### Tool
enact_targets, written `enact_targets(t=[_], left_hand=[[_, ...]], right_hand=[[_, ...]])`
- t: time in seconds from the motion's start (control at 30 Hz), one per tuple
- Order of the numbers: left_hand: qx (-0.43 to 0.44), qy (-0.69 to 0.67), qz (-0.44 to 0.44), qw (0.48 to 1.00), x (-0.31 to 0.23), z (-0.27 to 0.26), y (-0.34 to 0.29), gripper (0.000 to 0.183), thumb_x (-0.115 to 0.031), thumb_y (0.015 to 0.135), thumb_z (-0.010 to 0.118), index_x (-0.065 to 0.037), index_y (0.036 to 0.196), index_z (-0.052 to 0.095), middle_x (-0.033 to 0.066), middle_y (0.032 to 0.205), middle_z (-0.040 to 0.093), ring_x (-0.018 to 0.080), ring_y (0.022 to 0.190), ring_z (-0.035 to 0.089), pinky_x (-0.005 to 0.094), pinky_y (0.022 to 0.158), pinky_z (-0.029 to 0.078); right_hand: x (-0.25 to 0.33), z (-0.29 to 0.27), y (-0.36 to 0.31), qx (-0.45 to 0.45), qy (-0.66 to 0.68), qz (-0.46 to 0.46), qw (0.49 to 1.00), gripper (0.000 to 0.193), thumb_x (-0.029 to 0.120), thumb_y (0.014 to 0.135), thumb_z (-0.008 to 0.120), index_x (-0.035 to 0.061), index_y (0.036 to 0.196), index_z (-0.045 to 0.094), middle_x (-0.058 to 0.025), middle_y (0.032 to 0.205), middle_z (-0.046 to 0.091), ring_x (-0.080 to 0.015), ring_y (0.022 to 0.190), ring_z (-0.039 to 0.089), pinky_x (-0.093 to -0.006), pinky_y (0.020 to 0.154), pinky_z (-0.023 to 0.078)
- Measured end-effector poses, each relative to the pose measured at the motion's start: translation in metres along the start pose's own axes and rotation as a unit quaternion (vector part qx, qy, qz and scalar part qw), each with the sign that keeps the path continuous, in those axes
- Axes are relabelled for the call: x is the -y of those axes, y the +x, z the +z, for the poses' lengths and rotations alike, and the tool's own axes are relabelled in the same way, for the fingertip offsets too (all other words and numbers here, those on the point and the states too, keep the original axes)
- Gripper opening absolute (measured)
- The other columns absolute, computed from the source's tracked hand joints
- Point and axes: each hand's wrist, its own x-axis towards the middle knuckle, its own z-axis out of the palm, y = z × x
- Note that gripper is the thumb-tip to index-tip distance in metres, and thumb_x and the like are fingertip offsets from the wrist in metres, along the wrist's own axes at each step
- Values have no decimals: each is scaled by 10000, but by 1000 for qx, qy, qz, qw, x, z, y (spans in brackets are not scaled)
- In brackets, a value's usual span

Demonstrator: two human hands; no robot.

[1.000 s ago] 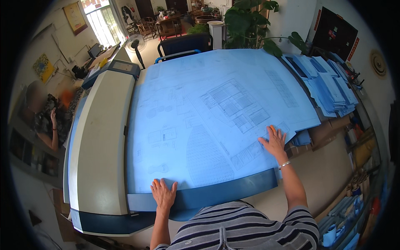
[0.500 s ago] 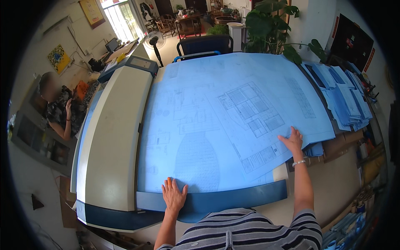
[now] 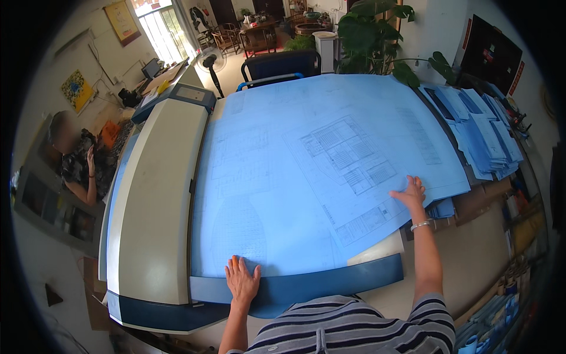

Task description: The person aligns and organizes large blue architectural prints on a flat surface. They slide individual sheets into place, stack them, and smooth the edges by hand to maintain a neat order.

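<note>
A blue drawing sheet with an oval hatched pattern (image 3: 236,227) lies on the machine bed, its left side against the long beige housing of a wide-format machine (image 3: 150,206). Over its right part spreads another blue sheet with a floor plan (image 3: 348,156), slanted. My left hand (image 3: 242,282) rests palm down with fingers stretched, fingertips on the lower sheet and palm over the dark blue front rail (image 3: 330,283). At the floor-plan sheet's right edge, my right hand (image 3: 411,194) lies with thumb and fingers apart.
Folded blue drawings (image 3: 480,133) are stacked at the right, beyond a dark curved rail. A chair (image 3: 283,65) and a large leafy plant (image 3: 368,38) stand behind the machine. Another person (image 3: 76,159) sits at the left. A fan (image 3: 210,71) stands farther back.
The lower sheet with the oval pattern has slid left toward the housing, and more of the beige surface shows at the lower right. Both hands stay in nearly the same places.
</note>
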Motion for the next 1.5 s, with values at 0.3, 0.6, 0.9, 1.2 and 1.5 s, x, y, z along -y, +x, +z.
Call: enact_targets(t=[0.3,0.6,0.9,1.2,1.5], left_hand=[[17,12,0,1000,-1,-4,0,676,-463,949,586,52,1381,506,287,1501,433,442,1426,371,523,1197,245],[10,4,-2,1000,-2,0,1,683,-467,948,590,55,1380,508,290,1494,437,448,1420,375,532,1194,245],[13,10,-2,1000,-2,-1,0,693,-487,961,552,57,1387,503,294,1500,429,451,1423,370,529,1199,234],[21,8,-6,1000,-4,-3,2,671,-462,962,561,49,1392,501,283,1508,426,447,1430,359,529,1202,227],[25,-1,-8,1000,-5,0,3,611,-425,974,557,10,1401,508,271,1525,419,430,1454,333,533,1210,202]], right_hand=[[3,-15,-1,47,-5,4,999,1097,557,599,899,110,1491,442,-144,1539,393,-373,1379,360,-519,1094,379],[-7,-9,13,43,-10,-8,999,1107,521,585,918,96,1491,445,-146,1513,415,-371,1372,358,-512,1082,386],[-5,-7,14,32,30,-20,999,1097,459,560,946,69,1467,467,-194,1481,404,-419,1347,348,-491,1110,371],[-19,3,28,55,125,-52,989,1105,424,554,951,52,1471,459,-218,1470,369,-412,1348,350,-479,1138,352],[-35,11,36,-25,96,-23,995,1010,429,667,885,86,1494,419,-221,1611,236,-460,1437,279,-511,1142,362]])
